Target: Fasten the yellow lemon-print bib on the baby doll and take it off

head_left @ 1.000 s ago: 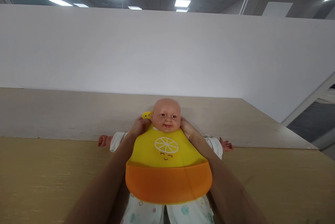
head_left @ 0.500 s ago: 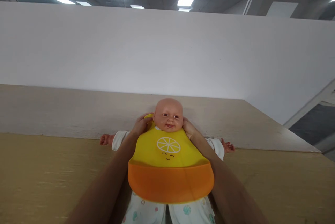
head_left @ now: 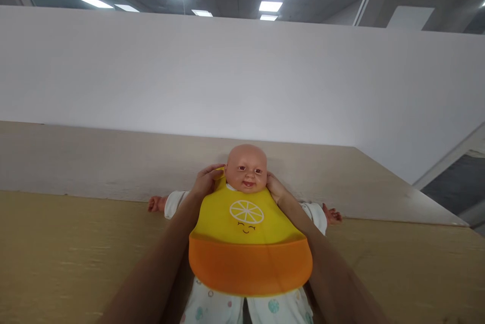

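A baby doll (head_left: 247, 159) in white patterned clothes lies on its back with both arms spread out. Over its chest lies a yellow bib (head_left: 215, 213) with a lemon slice, a smiling face and an orange catch pocket (head_left: 250, 268). My left hand (head_left: 207, 180) is closed on the bib's neck strap at the left of the doll's neck. On the other side, my right hand (head_left: 276, 187) is at the bib's neck edge, its fingertips hidden behind the doll's head. The back of the neck is out of sight.
The doll rests on a light wooden surface (head_left: 76, 253) with a paler strip (head_left: 94, 162) behind it. A white partition (head_left: 227, 76) rises at the back. To the right, beyond the surface's edge, is a dark floor area (head_left: 458, 182).
My left fingers have shifted slightly at the strap, whose yellow end stood out above them before. The whole view has moved slightly; the doll and bib lie as before.
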{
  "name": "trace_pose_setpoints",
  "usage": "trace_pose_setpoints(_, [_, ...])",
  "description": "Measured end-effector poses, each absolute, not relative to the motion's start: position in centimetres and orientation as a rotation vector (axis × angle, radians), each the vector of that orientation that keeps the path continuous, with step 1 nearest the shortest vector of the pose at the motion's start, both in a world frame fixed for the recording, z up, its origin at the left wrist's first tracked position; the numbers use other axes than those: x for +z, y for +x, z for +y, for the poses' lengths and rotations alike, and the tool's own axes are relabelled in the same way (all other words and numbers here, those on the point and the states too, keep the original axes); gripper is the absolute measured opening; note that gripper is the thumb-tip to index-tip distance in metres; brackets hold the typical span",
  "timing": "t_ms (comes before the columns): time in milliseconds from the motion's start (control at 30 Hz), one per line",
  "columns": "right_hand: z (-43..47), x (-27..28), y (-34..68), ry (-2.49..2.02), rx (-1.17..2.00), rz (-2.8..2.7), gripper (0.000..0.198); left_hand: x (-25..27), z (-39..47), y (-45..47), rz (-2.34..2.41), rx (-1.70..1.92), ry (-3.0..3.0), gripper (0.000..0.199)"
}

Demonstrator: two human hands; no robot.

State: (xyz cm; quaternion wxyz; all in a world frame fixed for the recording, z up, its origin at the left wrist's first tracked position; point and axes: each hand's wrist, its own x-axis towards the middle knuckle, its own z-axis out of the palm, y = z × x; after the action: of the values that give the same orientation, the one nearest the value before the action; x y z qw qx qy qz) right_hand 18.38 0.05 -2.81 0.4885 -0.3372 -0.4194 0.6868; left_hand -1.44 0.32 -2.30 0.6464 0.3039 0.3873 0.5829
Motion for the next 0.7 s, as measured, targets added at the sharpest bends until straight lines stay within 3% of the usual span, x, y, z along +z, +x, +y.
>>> trace_pose_setpoints(267, [-0.2, -2.68, 18.36, -0.821, 1.655, -1.033, 0.028, -2.05, 0.11, -1.9, 0.996, 1.299, 0.779, 0.027])
trace_pose_setpoints(500, [-0.16, -2.82, 18.47, -0.84, 1.682, -0.997, 0.02, -2.18, 0.25, -2.02, 0.856, 1.262, 0.763, 0.04])
trace_pose_setpoints(700, [-0.02, -2.88, 18.52, -0.837, 1.711, -0.98, 0.022, -1.66, -0.02, -2.29, 0.931, 1.222, 0.8, 0.033])
